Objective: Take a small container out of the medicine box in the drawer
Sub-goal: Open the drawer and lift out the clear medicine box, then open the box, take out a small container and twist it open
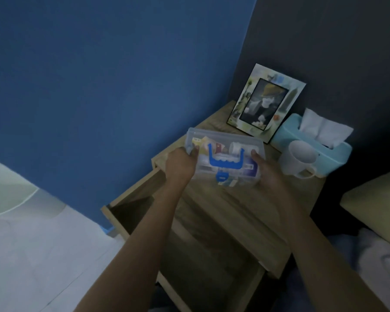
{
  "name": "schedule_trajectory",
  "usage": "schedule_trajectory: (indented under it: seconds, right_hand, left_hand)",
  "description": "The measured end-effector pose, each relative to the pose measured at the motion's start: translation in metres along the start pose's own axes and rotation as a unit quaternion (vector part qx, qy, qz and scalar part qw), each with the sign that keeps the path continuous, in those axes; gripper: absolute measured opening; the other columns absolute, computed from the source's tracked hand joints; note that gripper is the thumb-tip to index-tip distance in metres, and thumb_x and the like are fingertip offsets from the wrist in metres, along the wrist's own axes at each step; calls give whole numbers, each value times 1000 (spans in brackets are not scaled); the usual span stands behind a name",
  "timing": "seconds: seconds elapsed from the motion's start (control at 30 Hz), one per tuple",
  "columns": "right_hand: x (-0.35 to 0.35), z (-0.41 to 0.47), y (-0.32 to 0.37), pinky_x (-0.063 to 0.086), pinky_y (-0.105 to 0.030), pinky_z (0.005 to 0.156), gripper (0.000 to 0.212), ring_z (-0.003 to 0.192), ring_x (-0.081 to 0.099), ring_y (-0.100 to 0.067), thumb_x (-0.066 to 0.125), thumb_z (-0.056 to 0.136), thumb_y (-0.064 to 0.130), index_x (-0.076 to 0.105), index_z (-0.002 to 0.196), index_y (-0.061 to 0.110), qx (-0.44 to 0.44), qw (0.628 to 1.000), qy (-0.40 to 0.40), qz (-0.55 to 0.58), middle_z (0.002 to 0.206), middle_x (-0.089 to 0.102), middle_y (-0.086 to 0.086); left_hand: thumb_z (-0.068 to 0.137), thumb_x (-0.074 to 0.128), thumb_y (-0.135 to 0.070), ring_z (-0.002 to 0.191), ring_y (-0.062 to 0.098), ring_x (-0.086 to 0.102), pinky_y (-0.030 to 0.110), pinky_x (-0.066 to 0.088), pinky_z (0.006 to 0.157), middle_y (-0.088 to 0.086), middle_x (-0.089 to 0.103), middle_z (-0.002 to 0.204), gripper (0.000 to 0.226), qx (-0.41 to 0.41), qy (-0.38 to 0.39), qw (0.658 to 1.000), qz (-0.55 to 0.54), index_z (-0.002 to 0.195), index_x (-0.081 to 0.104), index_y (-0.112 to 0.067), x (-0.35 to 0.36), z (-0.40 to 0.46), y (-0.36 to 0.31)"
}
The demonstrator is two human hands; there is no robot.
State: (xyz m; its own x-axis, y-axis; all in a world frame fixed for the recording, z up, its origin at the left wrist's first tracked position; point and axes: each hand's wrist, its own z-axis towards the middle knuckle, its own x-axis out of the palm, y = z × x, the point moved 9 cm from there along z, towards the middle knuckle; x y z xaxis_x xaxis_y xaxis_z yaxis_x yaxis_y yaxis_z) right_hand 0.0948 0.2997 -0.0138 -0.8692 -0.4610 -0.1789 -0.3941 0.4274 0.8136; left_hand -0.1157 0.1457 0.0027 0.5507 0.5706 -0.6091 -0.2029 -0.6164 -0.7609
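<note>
I see the wooden nightstand (214,212) filling the centre of the head view, its drawer (131,206) pulled open toward 8 o'clock. The worktop carries, at 1 o'clock, a picture frame (266,102); at 2 o'clock, a pale blue tissue box (311,140) with a white mug (300,158) just beside it.

The medicine box (225,158) is clear plastic with a blue handle (225,157) folded flat on its lid and a blue latch (221,176) on the near edge. It is out of the drawer and held over the worktop; I cannot tell whether its base touches the wood. The lid appears closed.

My left hand (180,165) is clamped on the box's 9 o'clock end, thumb on the lid. My right hand (268,172) is clamped on the 3 o'clock end, fingers (256,155) curled over the lid edge.

Inside, through the lid, I see packets and a small white container (235,147) lying toward 1 o'clock of the handle.

Handling judgement: the box is probably light, rigid and smooth, so it may slip if held one-handed; set it flat before releasing the latch. The container looks light, hard and rounded; it may roll. Take it across its body between thumb and two fingers, not by the cap.
</note>
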Motion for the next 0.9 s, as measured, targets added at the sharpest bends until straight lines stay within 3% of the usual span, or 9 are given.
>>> schedule_trajectory:
  seconds: [0.1, 0.23, 0.27, 0.33, 0.4, 0.5, 0.6, 0.8, 0.9]
  right_hand:
    - [-8, 5, 3, 53, -43, 93, 42, 98, 67, -30, 57, 92, 46, 65, 112, 9, -37, 999, -11, -13, 115, 69, -16]
    - [-9, 9, 3, 46, -24, 57, 38, 72, 62, -12, 53, 93, 49, 64, 110, 17, -73, 997, -14, -18, 97, 67, -4]
    - [-10, 9, 2, 43, -20, 51, 33, 67, 59, -8, 52, 93, 50, 62, 104, 21, -78, 997, -17, -20, 88, 65, 0]
    - [-12, 8, 1, 42, -16, 41, 27, 62, 56, -4, 53, 93, 50, 59, 94, 24, -84, 996, -23, -17, 75, 60, 7]
    - [-12, 8, 1, 41, -12, 34, 28, 62, 59, -6, 55, 92, 49, 60, 86, 22, -87, 996, -17, -3, 73, 61, 8]
    - [-9, 7, 0, 48, -21, 45, 30, 65, 64, -13, 54, 92, 51, 63, 81, 24, -78, 997, 0, 6, 76, 67, 1]
    - [-8, 11, 1, 48, -25, 50, 32, 65, 65, -14, 56, 92, 49, 66, 89, 19, -85, 996, 6, 16, 81, 68, -2]
    - [-7, 16, -2, 48, -20, 44, 42, 64, 65, -11, 54, 94, 46, 66, 113, 10, -100, 995, 0, 13, 90, 69, -3]
    - [-9, 19, -3, 45, -13, 38, 43, 62, 63, -9, 54, 94, 44, 67, 116, 9, -114, 993, -12, 14, 86, 68, 0]
  left_hand:
    - [96, 45, -49, 81, 30, 65, 28, 36, 62, 20, 71, 94, 57, 9, -10, 1000, -9, 92, 67, 3, 5, -2, -4]
    - [94, 52, -46, 83, 31, 62, 10, 37, 55, 8, 66, 78, 44, 1, -2, 995, -103, 74, 61, -7, 6, -9, 0]
    - [92, 55, -45, 92, 27, 62, 3, 37, 65, 5, 67, 88, 36, 5, -27, 991, -132, 86, 65, -10, 2, -17, 1]
    - [90, 59, -44, 110, 21, 58, 14, 40, 87, 4, 61, 117, 42, 40, -169, 975, -136, 117, 60, -13, -17, -47, 4]
    - [88, 57, -48, 92, 13, 59, 24, 48, 76, -3, 61, 103, 30, 74, -274, 947, -152, 104, 58, -22, -17, -84, 7]
    - [87, 47, -62, 74, 9, 64, 20, 45, 63, -7, 67, 81, 37, -5, -75, 967, -244, 87, 62, -28, 45, -89, 12]
    - [87, 46, -64, 96, 14, 65, 32, 50, 88, -5, 71, 101, 44, -69, 107, 946, -298, 92, 69, -27, 93, -83, 3]
    - [80, 49, -71, 77, 11, 65, 24, 45, 63, -7, 70, 75, 54, -79, 49, 961, -259, 67, 68, -23, 95, -73, 7]
    - [81, 54, -67, 68, 14, 63, 27, 48, 64, -1, 68, 66, 55, -82, 36, 959, -268, 59, 65, -18, 94, -70, 10]
